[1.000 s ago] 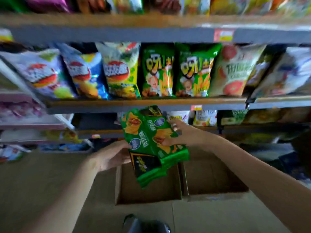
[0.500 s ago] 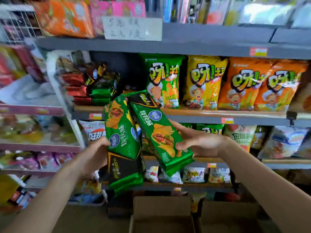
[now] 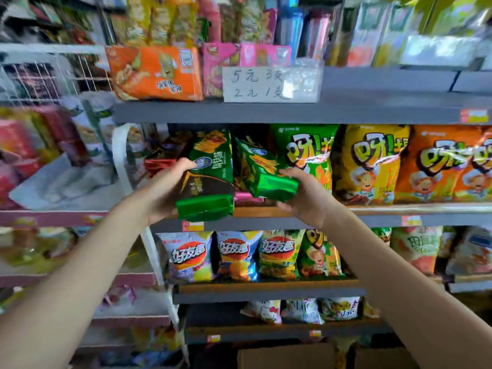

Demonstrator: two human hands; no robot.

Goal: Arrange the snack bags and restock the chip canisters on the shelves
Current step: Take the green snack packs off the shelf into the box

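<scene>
Two green snack bags are up at the second shelf. My left hand (image 3: 166,186) grips the left green bag (image 3: 210,177), which has a black lower panel, by its left edge. My right hand (image 3: 306,198) holds the right green bag (image 3: 262,170) from below at its bottom seam. Both bags lean into the gap at the shelf's (image 3: 399,209) left end, between red packs (image 3: 159,161) and a green cartoon-chef bag (image 3: 308,153). No chip canisters are recognisable.
Yellow (image 3: 370,163) and orange (image 3: 442,163) chef bags fill the same shelf to the right. A handwritten price sign (image 3: 255,85) hangs on the shelf above. Chip bags (image 3: 234,255) line the shelf below. A cardboard box (image 3: 287,355) stands on the floor.
Both hands have lifted the two green bags from above the floor box up to the second shelf. The bags have separated, one in each hand, and now lean into the shelf gap.
</scene>
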